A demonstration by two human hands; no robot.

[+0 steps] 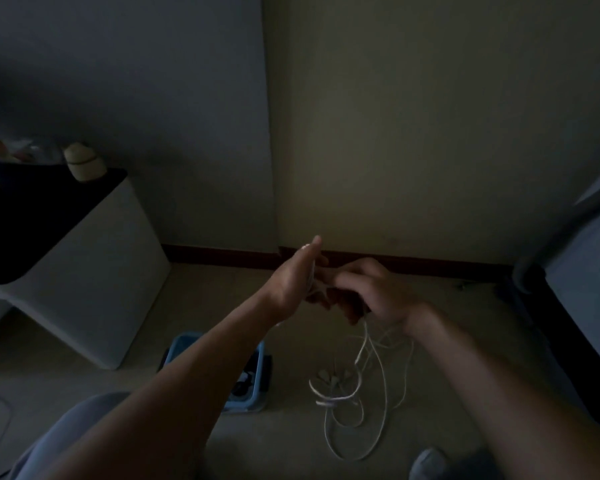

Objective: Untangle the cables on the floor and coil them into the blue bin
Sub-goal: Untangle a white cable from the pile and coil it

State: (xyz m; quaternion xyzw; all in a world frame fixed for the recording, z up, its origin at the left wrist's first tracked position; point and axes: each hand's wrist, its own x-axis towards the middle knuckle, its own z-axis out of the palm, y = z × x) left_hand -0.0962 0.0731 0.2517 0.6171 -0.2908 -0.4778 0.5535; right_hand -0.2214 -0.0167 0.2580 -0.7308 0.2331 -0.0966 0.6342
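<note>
My left hand (291,275) is raised in front of me with thumb and fingers held straight, and turns of the white cable (368,344) lie across its palm. Right beside it, my right hand (371,289) has its fingers curled round the same cable. From the hands the cable hangs to the floor and ends in tangled loops with a knot (329,400). The blue bin (260,375) stands on the floor under my left forearm, which hides most of it. Something dark lies inside the bin.
The room is dim. A white cabinet (94,292) with a dark top stands at the left and a bed edge (575,306) at the right. The wall corner and dark skirting board (430,263) are straight ahead. Another thin cable (0,420) lies at the far left.
</note>
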